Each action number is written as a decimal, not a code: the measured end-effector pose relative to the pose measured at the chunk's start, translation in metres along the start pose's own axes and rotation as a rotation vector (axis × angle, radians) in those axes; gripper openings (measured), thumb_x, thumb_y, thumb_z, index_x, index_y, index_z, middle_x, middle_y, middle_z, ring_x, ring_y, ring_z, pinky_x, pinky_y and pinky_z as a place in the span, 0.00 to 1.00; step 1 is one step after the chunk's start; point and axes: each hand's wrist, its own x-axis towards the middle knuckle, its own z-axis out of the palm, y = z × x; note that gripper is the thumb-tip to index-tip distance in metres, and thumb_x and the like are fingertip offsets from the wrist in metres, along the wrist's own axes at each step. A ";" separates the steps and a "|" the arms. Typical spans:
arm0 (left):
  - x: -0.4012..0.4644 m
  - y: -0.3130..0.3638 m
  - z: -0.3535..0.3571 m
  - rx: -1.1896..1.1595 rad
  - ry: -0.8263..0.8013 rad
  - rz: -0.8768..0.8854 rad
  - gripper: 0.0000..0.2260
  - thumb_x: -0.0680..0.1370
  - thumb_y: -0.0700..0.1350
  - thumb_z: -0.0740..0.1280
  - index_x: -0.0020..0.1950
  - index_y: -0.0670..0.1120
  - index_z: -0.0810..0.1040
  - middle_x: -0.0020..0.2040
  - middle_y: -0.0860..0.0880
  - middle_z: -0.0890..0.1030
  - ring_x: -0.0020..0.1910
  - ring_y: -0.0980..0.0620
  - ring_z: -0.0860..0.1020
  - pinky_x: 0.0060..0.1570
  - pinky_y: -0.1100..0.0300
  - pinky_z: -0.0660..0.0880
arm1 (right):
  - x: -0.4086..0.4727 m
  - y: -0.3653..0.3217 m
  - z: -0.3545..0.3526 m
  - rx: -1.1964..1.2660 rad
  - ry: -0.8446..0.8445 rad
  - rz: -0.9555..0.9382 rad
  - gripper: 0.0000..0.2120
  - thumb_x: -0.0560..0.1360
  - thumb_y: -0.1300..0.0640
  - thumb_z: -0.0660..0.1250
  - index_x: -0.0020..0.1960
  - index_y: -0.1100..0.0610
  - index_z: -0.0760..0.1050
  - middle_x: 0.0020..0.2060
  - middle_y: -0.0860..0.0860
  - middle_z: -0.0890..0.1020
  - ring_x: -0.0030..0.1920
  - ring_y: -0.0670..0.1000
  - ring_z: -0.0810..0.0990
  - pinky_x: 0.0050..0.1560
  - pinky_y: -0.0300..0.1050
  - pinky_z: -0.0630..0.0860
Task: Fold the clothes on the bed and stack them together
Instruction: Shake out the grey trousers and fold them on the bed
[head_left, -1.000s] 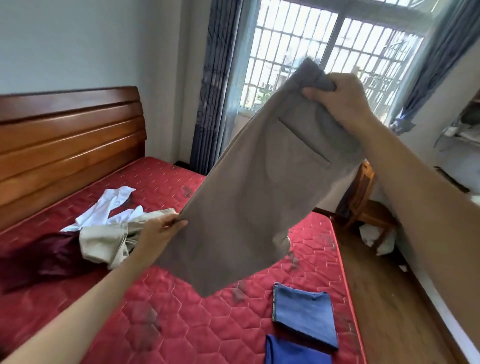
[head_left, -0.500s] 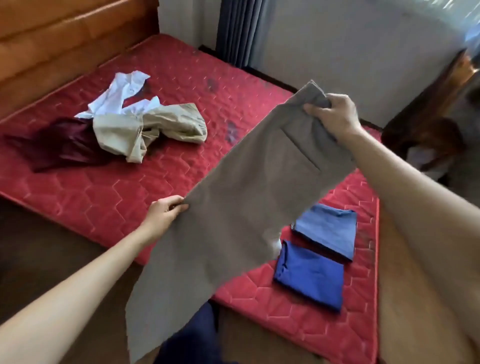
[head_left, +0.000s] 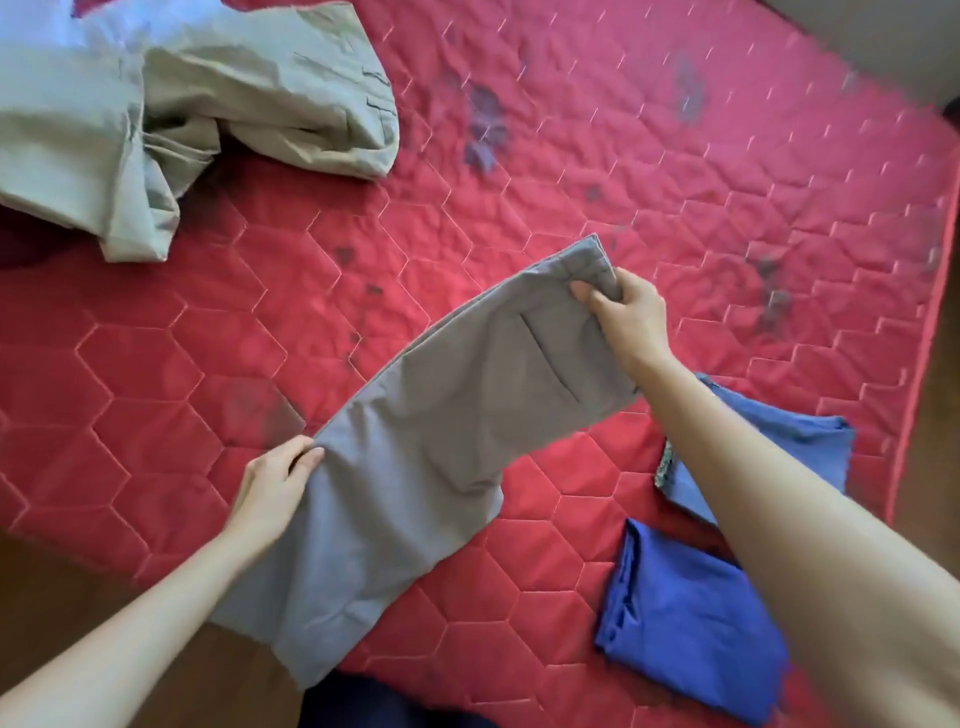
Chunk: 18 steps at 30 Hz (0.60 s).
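Note:
Grey trousers (head_left: 441, 431), folded lengthwise, stretch diagonally low over the red quilted mattress (head_left: 675, 171). My right hand (head_left: 626, 312) grips their waistband at the upper end. My left hand (head_left: 275, 483) pinches the left edge about halfway down the leg. The leg end hangs past the near edge of the bed. Two folded blue garments lie at the right: a lighter one (head_left: 795, 441), partly behind my right forearm, and a deeper blue one (head_left: 685, 618) in front of it.
A crumpled beige garment (head_left: 218, 104) lies at the upper left with a white cloth (head_left: 47, 31) behind it and a dark red cloth (head_left: 21, 244) at the left edge. Wooden floor (head_left: 78, 582) runs along the near side of the bed.
Both hands have lowered the grey trousers from chest height down toward the mattress. The view has tipped from the window and headboard down onto the bed.

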 end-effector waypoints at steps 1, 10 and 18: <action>0.004 0.003 0.000 -0.003 -0.015 0.012 0.05 0.80 0.41 0.65 0.46 0.45 0.79 0.36 0.52 0.79 0.38 0.54 0.77 0.38 0.62 0.64 | 0.013 0.001 -0.001 -0.014 -0.014 -0.011 0.15 0.72 0.48 0.70 0.39 0.60 0.74 0.30 0.47 0.73 0.33 0.45 0.68 0.37 0.47 0.67; 0.096 0.069 -0.008 -0.043 -0.036 0.087 0.09 0.80 0.42 0.64 0.41 0.45 0.77 0.31 0.49 0.75 0.32 0.53 0.70 0.36 0.64 0.66 | 0.175 -0.057 -0.019 -0.109 -0.076 -0.141 0.16 0.69 0.46 0.72 0.34 0.57 0.73 0.26 0.44 0.69 0.29 0.44 0.66 0.32 0.44 0.63; 0.271 0.118 0.017 0.281 0.310 0.000 0.16 0.78 0.38 0.65 0.66 0.39 0.72 0.64 0.38 0.72 0.63 0.38 0.70 0.60 0.46 0.66 | 0.306 -0.095 0.027 -0.264 0.141 0.075 0.29 0.80 0.44 0.57 0.73 0.61 0.60 0.70 0.60 0.67 0.70 0.60 0.66 0.69 0.54 0.65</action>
